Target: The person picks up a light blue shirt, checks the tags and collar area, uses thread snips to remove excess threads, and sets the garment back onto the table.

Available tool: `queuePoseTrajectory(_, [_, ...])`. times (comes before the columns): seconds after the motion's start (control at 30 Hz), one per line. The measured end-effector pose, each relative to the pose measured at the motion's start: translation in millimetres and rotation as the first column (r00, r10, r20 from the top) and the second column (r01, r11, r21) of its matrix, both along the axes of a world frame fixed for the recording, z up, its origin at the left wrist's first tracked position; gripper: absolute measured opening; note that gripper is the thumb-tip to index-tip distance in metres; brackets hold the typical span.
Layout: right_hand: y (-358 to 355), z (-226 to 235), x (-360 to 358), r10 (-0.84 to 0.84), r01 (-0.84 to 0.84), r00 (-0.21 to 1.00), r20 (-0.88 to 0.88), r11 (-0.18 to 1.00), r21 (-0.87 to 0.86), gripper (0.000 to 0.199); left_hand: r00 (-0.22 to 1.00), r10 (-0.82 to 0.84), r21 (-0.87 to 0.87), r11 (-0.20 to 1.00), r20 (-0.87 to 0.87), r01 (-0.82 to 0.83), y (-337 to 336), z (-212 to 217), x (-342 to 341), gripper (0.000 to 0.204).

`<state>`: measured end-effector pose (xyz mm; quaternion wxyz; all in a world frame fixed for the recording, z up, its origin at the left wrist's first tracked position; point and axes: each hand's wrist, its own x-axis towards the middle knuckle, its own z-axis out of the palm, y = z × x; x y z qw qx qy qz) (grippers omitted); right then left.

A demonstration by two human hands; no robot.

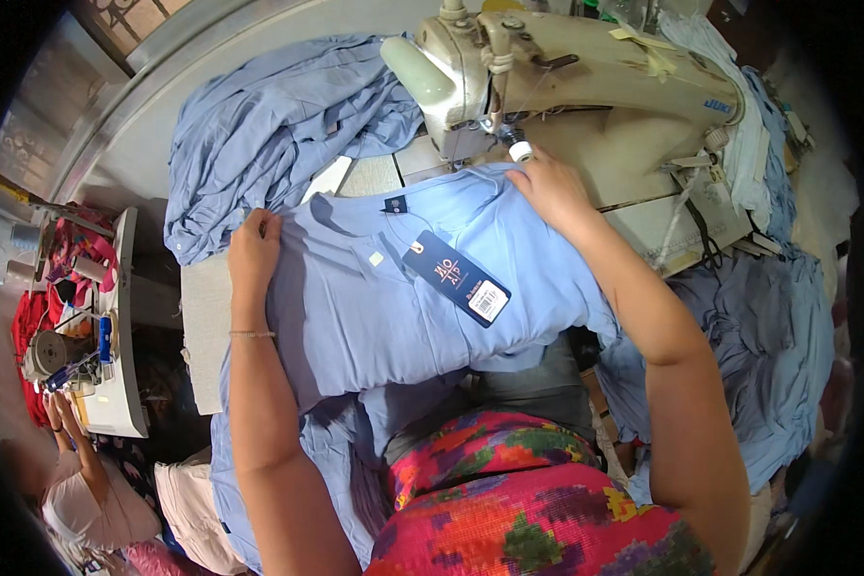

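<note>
Across the counter before us, the shirt lies spread front up, its neckline toward the machine and its near edge above our lap. Our left hand pinches one shoulder, and our right hand grips the other, just beside the machine's needle end. To hold it well, we would judge, we should pull both shoulders evenly, enough to smooth the creases across the chest without stretching the neckline. We would keep our right fingers away from the needle and let the dark tag lie flat, so its string does not snag. As for containers, we cannot pick out any for certain: one blue heap sits loose beyond our left hand, another heap lies to our right, and whatever stands behind the machine is too unclear to name.
</note>
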<state>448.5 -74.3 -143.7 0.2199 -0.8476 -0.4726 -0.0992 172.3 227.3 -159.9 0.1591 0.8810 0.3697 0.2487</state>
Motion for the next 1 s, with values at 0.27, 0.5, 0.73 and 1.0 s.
queuePoseTrajectory(0.27, [-19,18,-96,0.555,-0.521,0.733,-0.395,0.830,0.199,0.053,0.998,-0.057,0.067,0.996,0.039,0.054,-3,1,-1,0.019])
queuePoseTrajectory(0.5, [-4,5,-107,0.551,-0.543,0.817,-0.170,0.834,0.097,0.067,0.987,-0.086,0.250,0.961,-0.137,0.119,-22,20,-11,0.025])
queuePoseTrajectory(0.73, [-5,3,-107,0.546,-0.527,0.827,-0.135,0.836,0.154,0.063,0.915,-0.402,-0.076,0.914,-0.046,0.398,-188,29,-42,0.042])
queuePoseTrajectory(1.0, [-6,25,-109,0.553,-0.557,0.830,-0.066,0.829,-0.051,0.045,0.943,-0.309,0.085,0.944,-0.120,0.320,-198,11,-40,0.047])
